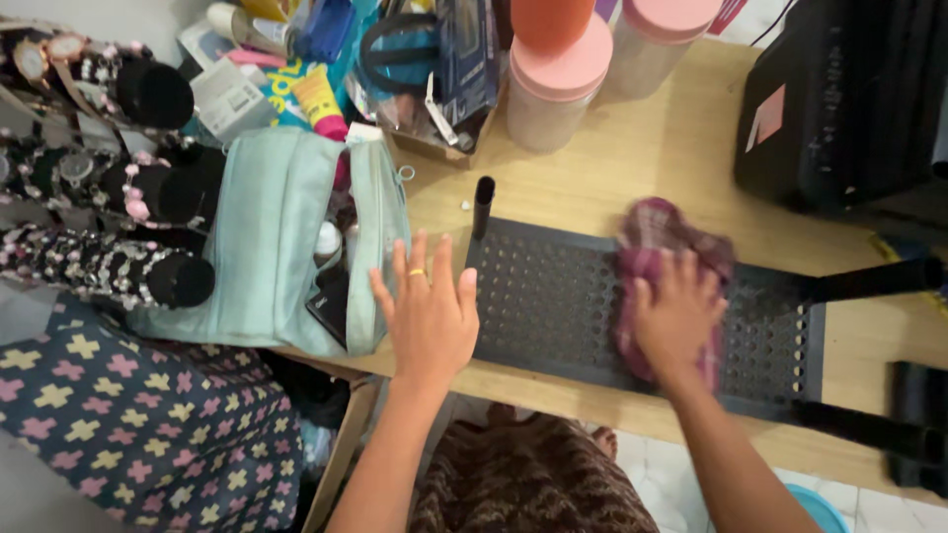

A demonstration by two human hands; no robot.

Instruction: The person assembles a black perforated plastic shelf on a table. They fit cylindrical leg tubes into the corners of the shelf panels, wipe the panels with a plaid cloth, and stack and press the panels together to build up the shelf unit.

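A black perforated plastic shelf panel [553,301] with short tube legs lies flat on a wooden table [632,158]. My right hand [676,316] presses a purple-pink checked cloth [657,237] onto the panel's middle. My left hand [427,311], wearing a ring, rests with fingers spread at the panel's left end, holding nothing. It lies between the panel and a pale green fabric pouch [276,237].
Two pink-lidded jars [555,89] and a box of tubes and packets [415,69] stand at the table's back. A black case [849,99] sits at the right. Bracelet rolls [148,178] and a patterned cushion [128,424] are at the left.
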